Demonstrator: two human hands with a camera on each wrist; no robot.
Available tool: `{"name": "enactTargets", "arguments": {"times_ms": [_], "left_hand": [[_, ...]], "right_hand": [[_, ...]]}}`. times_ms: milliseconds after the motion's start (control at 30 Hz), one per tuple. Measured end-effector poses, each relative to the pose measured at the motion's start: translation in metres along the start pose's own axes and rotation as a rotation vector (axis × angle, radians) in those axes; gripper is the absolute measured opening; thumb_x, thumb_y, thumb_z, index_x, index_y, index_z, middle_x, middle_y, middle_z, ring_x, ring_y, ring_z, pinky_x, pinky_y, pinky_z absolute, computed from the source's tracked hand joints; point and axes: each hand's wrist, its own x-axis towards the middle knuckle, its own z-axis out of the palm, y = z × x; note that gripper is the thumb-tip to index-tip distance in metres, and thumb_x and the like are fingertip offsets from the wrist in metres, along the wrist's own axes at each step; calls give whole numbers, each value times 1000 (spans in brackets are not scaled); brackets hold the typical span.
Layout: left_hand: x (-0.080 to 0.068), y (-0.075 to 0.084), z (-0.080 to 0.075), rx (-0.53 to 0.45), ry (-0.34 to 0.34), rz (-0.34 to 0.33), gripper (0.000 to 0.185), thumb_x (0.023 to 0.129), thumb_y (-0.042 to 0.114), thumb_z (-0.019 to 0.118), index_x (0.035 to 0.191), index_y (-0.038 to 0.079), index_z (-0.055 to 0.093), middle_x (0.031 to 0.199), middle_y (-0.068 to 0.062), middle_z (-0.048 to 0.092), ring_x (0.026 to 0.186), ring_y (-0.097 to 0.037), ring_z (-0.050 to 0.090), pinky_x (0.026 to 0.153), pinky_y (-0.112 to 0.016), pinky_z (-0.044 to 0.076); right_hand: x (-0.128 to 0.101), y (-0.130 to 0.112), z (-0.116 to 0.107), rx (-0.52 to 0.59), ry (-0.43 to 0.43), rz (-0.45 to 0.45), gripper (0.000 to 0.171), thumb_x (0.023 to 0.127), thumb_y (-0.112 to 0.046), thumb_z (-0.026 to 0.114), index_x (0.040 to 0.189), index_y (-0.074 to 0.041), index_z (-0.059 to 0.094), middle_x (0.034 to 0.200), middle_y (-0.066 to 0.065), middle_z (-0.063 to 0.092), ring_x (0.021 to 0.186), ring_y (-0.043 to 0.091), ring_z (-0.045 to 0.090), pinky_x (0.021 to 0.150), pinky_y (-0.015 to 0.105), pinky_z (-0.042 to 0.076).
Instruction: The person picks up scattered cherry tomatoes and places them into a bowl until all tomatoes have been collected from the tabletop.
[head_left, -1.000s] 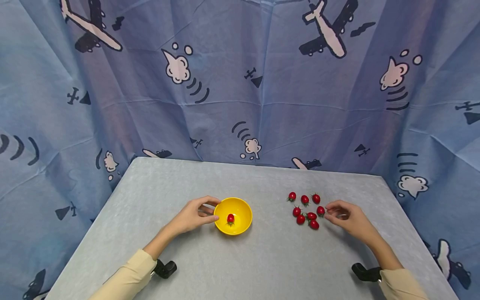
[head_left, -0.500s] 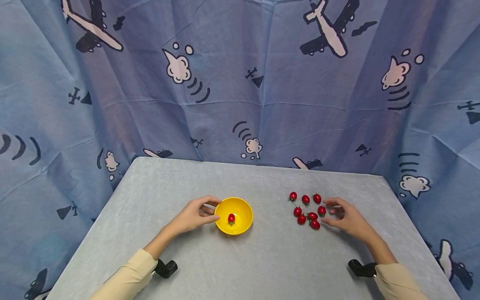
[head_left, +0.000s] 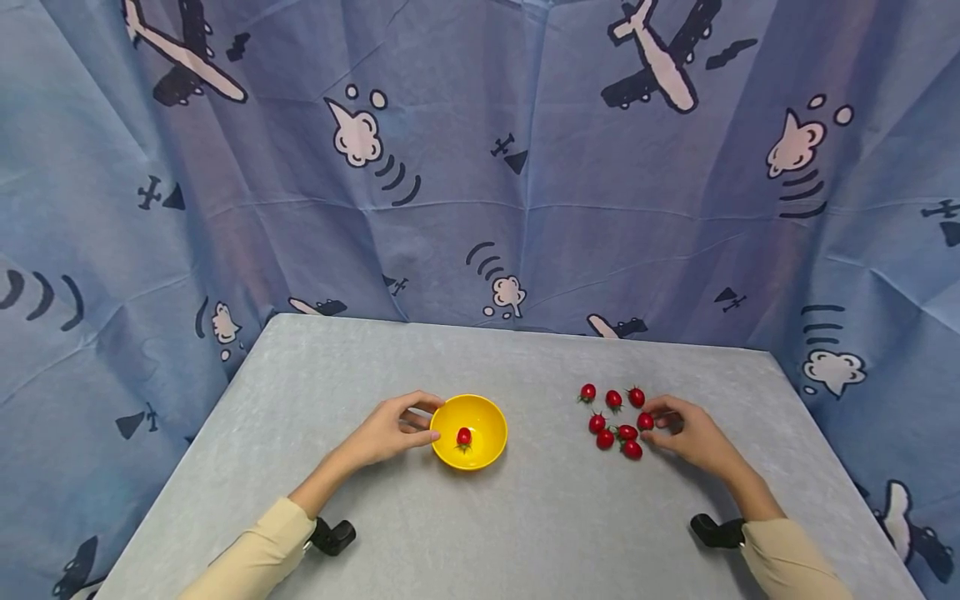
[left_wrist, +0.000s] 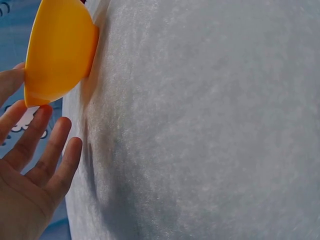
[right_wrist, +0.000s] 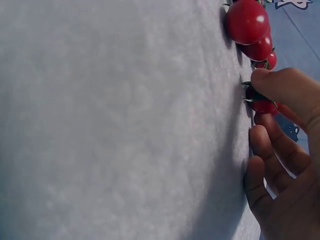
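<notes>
A blue curtain (head_left: 465, 167) printed with planes hangs behind a pale grey counter (head_left: 525, 525). The left hand (head_left: 390, 432) holds the near side of a yellow bowl (head_left: 491, 433) between thumb and fingers, its other fingers spread loosely; one small tomato (head_left: 464, 437) sits inside. At right, the right hand (head_left: 692, 433) pinches a red tomato (right_wrist: 263, 105) between thumb and forefinger, remaining fingers loosely bent, beside seven more tomatoes (head_left: 613, 400) on the counter.

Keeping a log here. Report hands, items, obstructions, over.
Left hand holds glossy yellow round bowl by rim; one small red tomato inside. Right hand pinches another small red tomato. Seven more tomatoes clustered alongside; no other obstruction seen.
</notes>
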Motion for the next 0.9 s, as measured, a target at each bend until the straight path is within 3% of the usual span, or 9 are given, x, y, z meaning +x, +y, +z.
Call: {"name": "enactTargets", "arguments": {"times_ms": [400, 900], "left_hand": [[0, 0, 0, -5, -6, -2, 43, 92, 8, 77, 132, 3, 62, 129, -13, 63, 104, -28, 68, 87, -32, 57], [0, 2, 0, 1, -7, -7, 43, 93, 8, 77, 133, 3, 62, 128, -13, 63, 103, -26, 68, 88, -35, 57]], "right_hand": [[-2, -3, -5, 39, 32, 18, 35, 86, -2, 81, 117, 2, 65, 107, 14, 67, 91, 27, 63, 71, 28, 54], [1, -13, -21, 61, 119, -39, 38, 86, 2, 80, 121, 5, 64, 111, 18, 66, 92, 27, 65, 73, 20, 55]]}}
